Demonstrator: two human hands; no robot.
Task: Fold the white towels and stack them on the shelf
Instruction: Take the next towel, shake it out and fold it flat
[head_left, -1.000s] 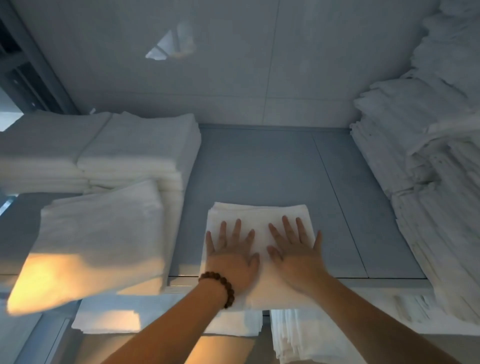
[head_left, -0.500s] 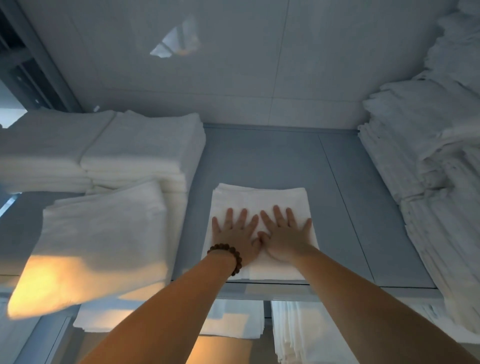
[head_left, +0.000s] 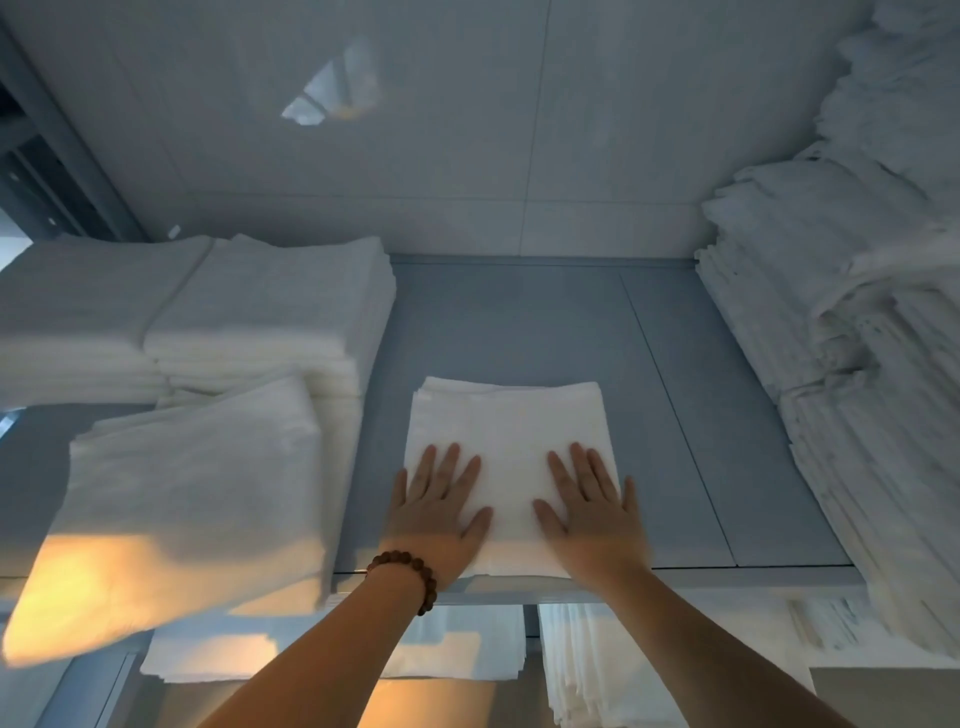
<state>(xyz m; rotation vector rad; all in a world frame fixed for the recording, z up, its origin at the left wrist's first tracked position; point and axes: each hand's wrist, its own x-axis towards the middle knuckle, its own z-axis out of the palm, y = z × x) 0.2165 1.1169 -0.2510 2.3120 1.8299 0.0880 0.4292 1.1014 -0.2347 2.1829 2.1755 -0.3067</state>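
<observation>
Both hands are laid flat with fingers straight and spread. The left hand (head_left: 439, 512) (a bead bracelet (head_left: 405, 571) at its wrist) and the right hand (head_left: 589, 512) are pressed on the near half of a folded towel (head_left: 509, 431), which lies at the front edge of the shelf (head_left: 545, 322). The placing step is judged to be in hand. Next, the hands would need to be lifted clear and another towel fetched. Bare shelf is seen beyond, between a left stack (head_left: 270, 306) and a right pile (head_left: 857, 338).
</observation>
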